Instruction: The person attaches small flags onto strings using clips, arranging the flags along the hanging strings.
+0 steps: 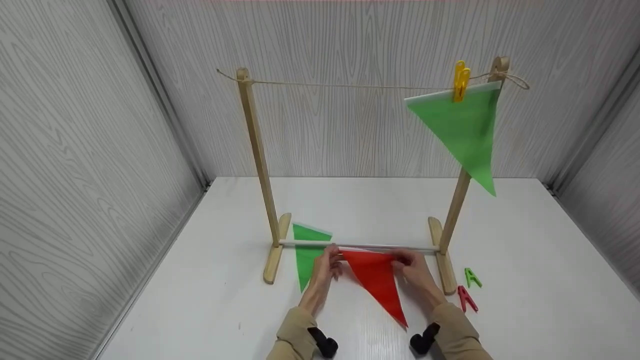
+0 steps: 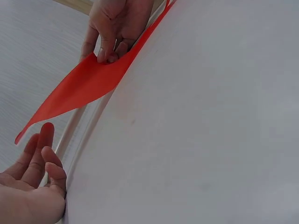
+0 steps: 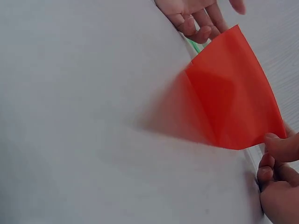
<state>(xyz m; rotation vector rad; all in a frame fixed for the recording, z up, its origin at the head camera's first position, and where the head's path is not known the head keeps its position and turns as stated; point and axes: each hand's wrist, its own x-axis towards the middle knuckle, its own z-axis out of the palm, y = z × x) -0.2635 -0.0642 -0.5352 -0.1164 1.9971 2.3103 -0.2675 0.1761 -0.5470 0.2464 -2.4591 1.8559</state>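
A red triangular pennant (image 1: 378, 279) hangs just above the table in front of the stand's white crossbar, its tip toward me. My right hand (image 1: 416, 271) pinches its right top corner between thumb and fingers, seen closely in the right wrist view (image 3: 280, 163). At the other top corner is my left hand (image 1: 322, 272); the left wrist view shows its fingers (image 2: 35, 161) loosely bent, with a small gap to the cloth. Behind the left hand, a green pennant (image 1: 306, 252) lies on the table under the crossbar.
Two wooden posts (image 1: 258, 155) carry a string (image 1: 350, 86). Toward its right end, a yellow clothespin (image 1: 460, 82) holds another green pennant (image 1: 467, 125). A green clothespin (image 1: 471, 277) and a red clothespin (image 1: 466, 299) lie right of the stand's foot (image 1: 445, 265).
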